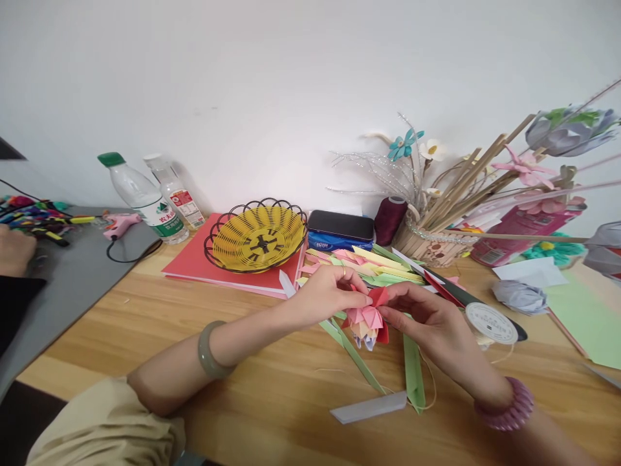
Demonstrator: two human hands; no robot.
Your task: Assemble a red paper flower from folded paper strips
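Observation:
Between my two hands, above the wooden table, is a folded paper flower (365, 318) with red, pink, pale orange and lilac petals. My left hand (327, 294) pinches its upper left side, fingers closed. On the other side, the thumb and fingers of my right hand (431, 323) close on a red petal. Long folded green paper strips (413, 372) hang or lie under the flower, with a thin pale thread (434, 388) beside them. A folded grey-lilac paper strip (369, 408) lies nearer me. Behind my hands sits a pile of folded paper strips (383, 262) in pink, yellow and green.
A yellow woven basket (228, 241) rests on red paper (187, 259). Left of it stand a plastic bottle (145, 200), a glass bottle (182, 197) and a pink glue gun (122, 224). A thread spool (491, 323) lies right. Another person's hand (17, 252) is far left.

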